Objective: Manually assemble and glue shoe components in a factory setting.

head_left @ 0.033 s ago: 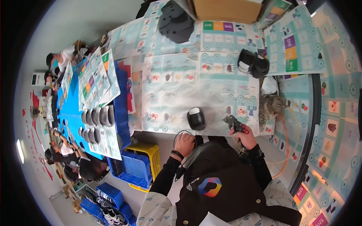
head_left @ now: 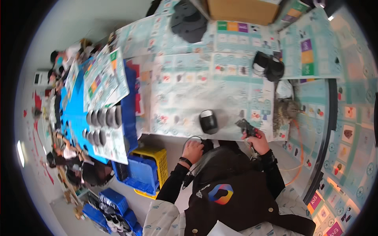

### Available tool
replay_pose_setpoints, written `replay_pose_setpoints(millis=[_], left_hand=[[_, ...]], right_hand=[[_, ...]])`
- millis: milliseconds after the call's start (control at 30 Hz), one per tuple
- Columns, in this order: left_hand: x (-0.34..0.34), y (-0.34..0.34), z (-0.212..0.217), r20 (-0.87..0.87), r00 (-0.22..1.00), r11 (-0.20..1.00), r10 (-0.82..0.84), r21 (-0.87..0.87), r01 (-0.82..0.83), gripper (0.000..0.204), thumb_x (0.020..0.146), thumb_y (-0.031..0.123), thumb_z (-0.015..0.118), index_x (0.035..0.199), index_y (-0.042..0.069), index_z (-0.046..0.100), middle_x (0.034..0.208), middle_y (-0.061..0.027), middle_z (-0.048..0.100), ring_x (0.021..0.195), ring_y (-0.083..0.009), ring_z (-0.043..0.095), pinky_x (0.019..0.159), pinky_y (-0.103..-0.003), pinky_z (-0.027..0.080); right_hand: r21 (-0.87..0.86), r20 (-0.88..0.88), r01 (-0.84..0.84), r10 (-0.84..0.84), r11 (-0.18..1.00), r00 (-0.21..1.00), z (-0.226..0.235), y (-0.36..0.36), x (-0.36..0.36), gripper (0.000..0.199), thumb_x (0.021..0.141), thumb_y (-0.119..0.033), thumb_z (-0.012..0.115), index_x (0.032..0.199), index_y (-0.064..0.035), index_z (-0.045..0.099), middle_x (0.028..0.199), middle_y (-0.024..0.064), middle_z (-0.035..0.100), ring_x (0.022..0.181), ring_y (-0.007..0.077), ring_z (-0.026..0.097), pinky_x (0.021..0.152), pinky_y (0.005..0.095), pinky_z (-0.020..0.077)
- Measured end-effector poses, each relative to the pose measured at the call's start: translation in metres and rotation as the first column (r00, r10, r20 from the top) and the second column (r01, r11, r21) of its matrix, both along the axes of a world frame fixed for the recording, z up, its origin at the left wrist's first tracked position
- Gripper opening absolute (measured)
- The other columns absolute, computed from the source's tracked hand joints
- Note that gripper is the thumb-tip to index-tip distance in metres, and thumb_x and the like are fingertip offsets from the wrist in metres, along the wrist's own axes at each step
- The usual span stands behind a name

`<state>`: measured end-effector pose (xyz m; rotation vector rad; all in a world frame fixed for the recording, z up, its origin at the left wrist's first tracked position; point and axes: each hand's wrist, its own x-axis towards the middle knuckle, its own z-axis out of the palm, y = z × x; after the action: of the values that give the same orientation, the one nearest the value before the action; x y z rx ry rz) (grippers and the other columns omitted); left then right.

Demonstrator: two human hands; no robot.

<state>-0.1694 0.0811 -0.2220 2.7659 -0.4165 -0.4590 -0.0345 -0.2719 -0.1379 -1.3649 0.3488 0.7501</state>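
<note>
Right hand [head_left: 258, 142] is closed around a small dark tool with red parts [head_left: 248, 128], holding it at the near edge of the bench [head_left: 220, 92], toward that edge's right end. Left hand [head_left: 193, 150] is curled loosely just off the near edge, fingers bent around a thin dark cable [head_left: 189, 139]; whether it actually pinches the cable cannot be told. A dark band sits on the left wrist.

Between the two hands, just inside the near edge, a small black and grey device [head_left: 208, 121] rests on the printed sheet that covers the bench. At the right edge, near the tool, lies a tangled grey-brown clump [head_left: 284, 112], with an orange cord [head_left: 301, 149] trailing down from it off the bench. Further back toward the right edge sits a pair of black rounded objects [head_left: 268, 65]. At the far edge stand a dark grey pile [head_left: 189, 19] and a brown cardboard box [head_left: 242, 10].

Off the left edge, a blue surface carries a row of dark discs [head_left: 103, 117]; a yellow crate [head_left: 155, 157] and blue crates [head_left: 139, 173] stand on the floor below.
</note>
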Motion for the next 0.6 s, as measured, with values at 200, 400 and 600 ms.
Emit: replay_pose_setpoints(millis=[200, 400, 600], left_hand=[[-0.101, 0.084, -0.101, -0.493, 0.855, 0.986, 0.162, 0.054, -0.156, 0.027, 0.086, 0.025, 0.057, 0.087, 0.002, 0.072, 0.096, -0.0211, 0.071, 0.087, -0.0352, 0.068, 0.077, -0.047, 0.055], [0.024, 0.039, -0.076, -0.181, 0.724, 0.673, 0.666, -0.274, -0.687, 0.029, 0.086, 0.019, 0.061, 0.108, 0.0, 0.064, 0.099, -0.0227, 0.07, 0.096, -0.0425, 0.067, 0.083, -0.051, 0.054], [0.077, -0.044, -0.067, -0.429, 0.675, 0.624, 0.6, -0.278, -0.731, 0.047, 0.085, 0.037, 0.074, 0.114, 0.003, 0.062, 0.111, -0.022, 0.067, 0.105, -0.0418, 0.064, 0.088, -0.049, 0.053]], right_hand=[[-0.012, 0.139, 0.057, -0.055, 0.998, 0.989, -0.008, 0.027, -0.032, 0.027, 0.072, -0.002, 0.068, 0.099, -0.0025, 0.068, 0.086, 0.0002, 0.064, 0.073, 0.011, 0.057, 0.062, 0.0258, 0.0457], [-0.289, 0.009, -0.048, 0.053, 0.956, 0.999, -0.001, 0.073, -0.021, 0.03, 0.07, 0.0, 0.053, 0.099, -0.0015, 0.056, 0.081, 0.0064, 0.061, 0.07, 0.0184, 0.067, 0.036, 0.0258, 0.0447], [-0.455, 0.061, 0.097, -0.078, 0.885, 0.995, 0.012, 0.08, -0.052, 0.03, 0.066, 0.004, 0.053, 0.096, -0.0005, 0.055, 0.071, 0.0085, 0.057, 0.056, 0.0206, 0.063, 0.029, 0.0261, 0.0427]])
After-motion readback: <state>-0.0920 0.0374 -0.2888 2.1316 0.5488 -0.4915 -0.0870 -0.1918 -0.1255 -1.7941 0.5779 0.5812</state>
